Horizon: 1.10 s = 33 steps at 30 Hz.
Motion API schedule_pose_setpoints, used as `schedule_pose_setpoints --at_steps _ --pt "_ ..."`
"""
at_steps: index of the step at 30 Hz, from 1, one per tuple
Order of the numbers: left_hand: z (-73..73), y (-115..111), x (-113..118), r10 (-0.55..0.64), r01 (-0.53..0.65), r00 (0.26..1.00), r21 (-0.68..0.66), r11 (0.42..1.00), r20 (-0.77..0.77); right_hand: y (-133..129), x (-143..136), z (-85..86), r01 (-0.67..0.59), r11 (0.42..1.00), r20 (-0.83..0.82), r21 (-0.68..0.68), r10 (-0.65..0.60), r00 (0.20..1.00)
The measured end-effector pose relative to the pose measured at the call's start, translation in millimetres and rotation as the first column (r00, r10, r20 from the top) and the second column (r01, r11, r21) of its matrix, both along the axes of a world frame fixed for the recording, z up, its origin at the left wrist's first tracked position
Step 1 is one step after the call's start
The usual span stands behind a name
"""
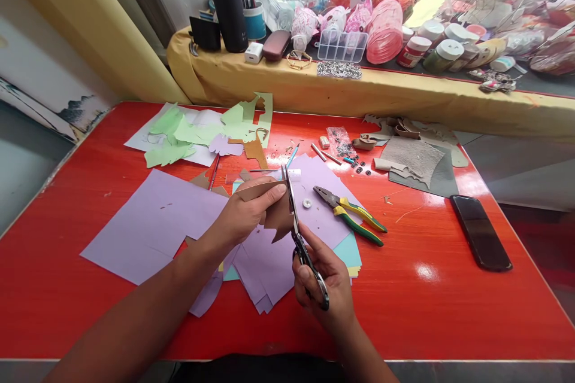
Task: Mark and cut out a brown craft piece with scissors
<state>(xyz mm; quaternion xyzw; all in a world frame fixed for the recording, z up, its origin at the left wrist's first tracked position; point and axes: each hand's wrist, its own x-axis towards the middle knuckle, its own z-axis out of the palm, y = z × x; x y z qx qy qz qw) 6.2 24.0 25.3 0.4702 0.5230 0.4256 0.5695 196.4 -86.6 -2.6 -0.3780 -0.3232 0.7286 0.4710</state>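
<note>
My left hand [248, 211] pinches a piece of brown leather [279, 218] between thumb and fingers, above the purple paper. The leather's lower edge is jagged. My right hand [326, 278] is closed round the handles of black-handled scissors [293, 215], whose blades point away from me and lie at the right edge of the leather. Beneath both hands are sheets of purple paper [269, 266], with blue and yellow sheets showing under them. A small round metal disc [306, 203] rests on the paper just right of the blades.
Pliers [350, 212] with yellow-green handles lie right of the scissors, and a black phone [480, 232] near the table's right edge. Leather scraps [415, 158] and small black rings sit at the back right. Green paper cut-outs [202, 125] lie back left. A crowded ledge [269, 81] runs behind.
</note>
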Motion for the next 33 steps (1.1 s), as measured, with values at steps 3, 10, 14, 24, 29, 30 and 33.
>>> schedule_pose_setpoints --at_steps 3,10,14,24,29,30,33 --pt "-1.9 0.5 -0.6 0.009 -0.009 1.000 -0.001 1.000 0.009 -0.2 0.1 0.9 0.006 1.000 -0.017 -0.009 -0.006 1.000" --pt "-3.6 -0.1 0.4 0.016 -0.014 0.998 -0.027 1.000 0.065 -1.3 -3.2 -3.0 0.004 1.000 -0.013 -0.021 -0.004 1.000" --pt "4.8 -3.2 -4.4 0.035 -0.030 0.996 -0.061 0.998 0.086 0.7 -1.8 1.0 0.002 0.999 0.010 -0.042 -0.002 1.000" --pt "21.6 -2.7 -41.1 -0.252 0.235 0.786 -0.103 0.966 -0.564 9.0 25.6 8.0 0.145 0.989 0.067 -0.026 -0.143 0.987" --pt "12.8 -2.2 -34.0 -0.197 0.325 0.490 -0.031 0.945 -0.849 6.0 30.2 8.5 0.110 0.993 0.180 -0.032 -0.102 0.978" --pt "12.4 -1.7 -30.8 -0.133 0.342 0.474 0.043 0.939 -0.870 5.6 30.4 8.4 0.105 0.994 0.201 -0.031 -0.097 0.975" --pt "11.9 0.4 -17.9 -0.024 0.504 0.398 0.197 0.841 -0.917 5.2 28.8 5.2 0.086 0.995 0.263 -0.040 -0.073 0.962"
